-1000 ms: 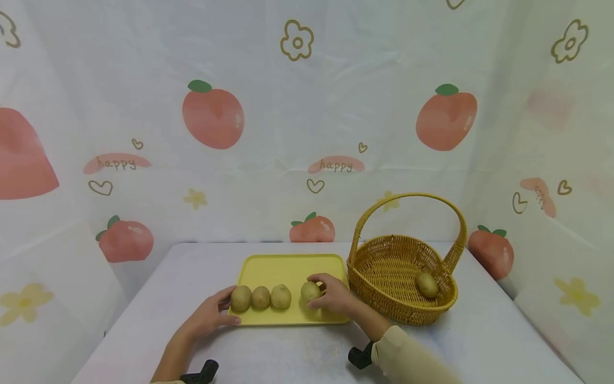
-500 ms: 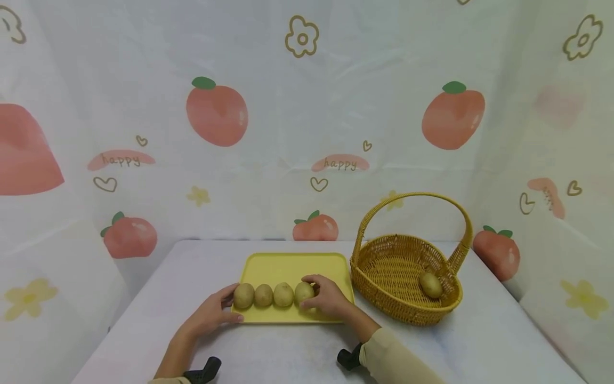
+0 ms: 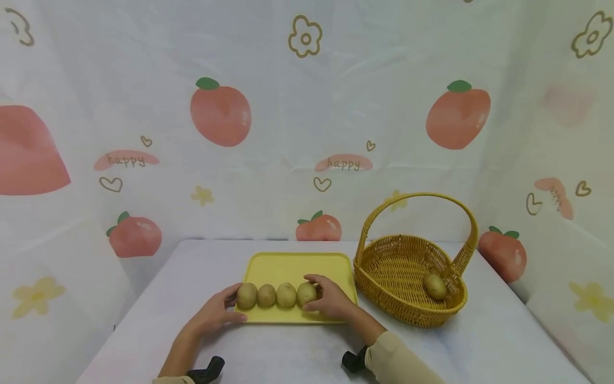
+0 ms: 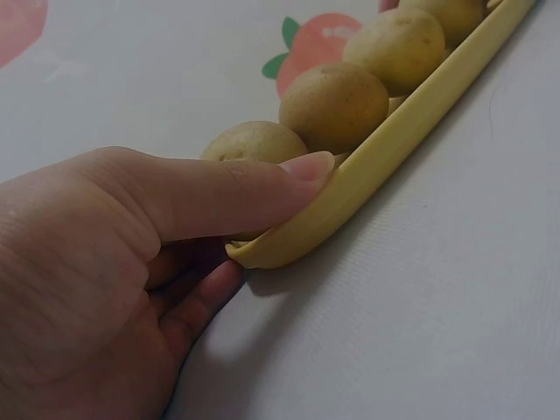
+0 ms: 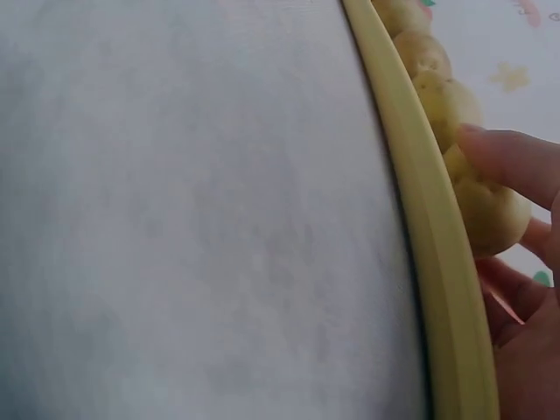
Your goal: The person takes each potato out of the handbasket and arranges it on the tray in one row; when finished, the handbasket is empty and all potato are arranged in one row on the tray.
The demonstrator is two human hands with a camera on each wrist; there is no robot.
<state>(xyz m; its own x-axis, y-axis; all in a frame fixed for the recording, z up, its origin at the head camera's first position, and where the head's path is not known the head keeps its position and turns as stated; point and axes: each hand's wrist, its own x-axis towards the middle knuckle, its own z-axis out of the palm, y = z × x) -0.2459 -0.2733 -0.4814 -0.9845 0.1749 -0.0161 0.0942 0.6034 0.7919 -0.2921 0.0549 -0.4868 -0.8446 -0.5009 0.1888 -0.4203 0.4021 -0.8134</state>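
Several round tan potatoes [image 3: 266,295] stand side by side in a row on a yellow tray [image 3: 297,260]. My left hand [image 3: 217,311] holds the tray's left end; its thumb lies across the front corner, and other fingers reach the outer edge beside the leftmost potato [image 3: 247,295]. In the left wrist view the thumb [image 4: 254,197] partly covers that potato. My right hand [image 3: 332,300] grips the rightmost potato [image 3: 306,293] between thumb and fingers, close against its neighbour [image 3: 286,294]. The right wrist view shows this potato [image 5: 494,219] just behind the tray's front rim.
A woven basket [image 3: 384,304] with a tall arched handle stands right of the tray, one potato [image 3: 435,286] inside it. A white cloth covers the table [image 3: 288,352]. Behind hangs a white curtain [image 3: 278,202] printed with fruit.
My right hand has moved left with its potato, closing the gap to the row. The left hand keeps its place at the tray. The whole view has shifted slightly.
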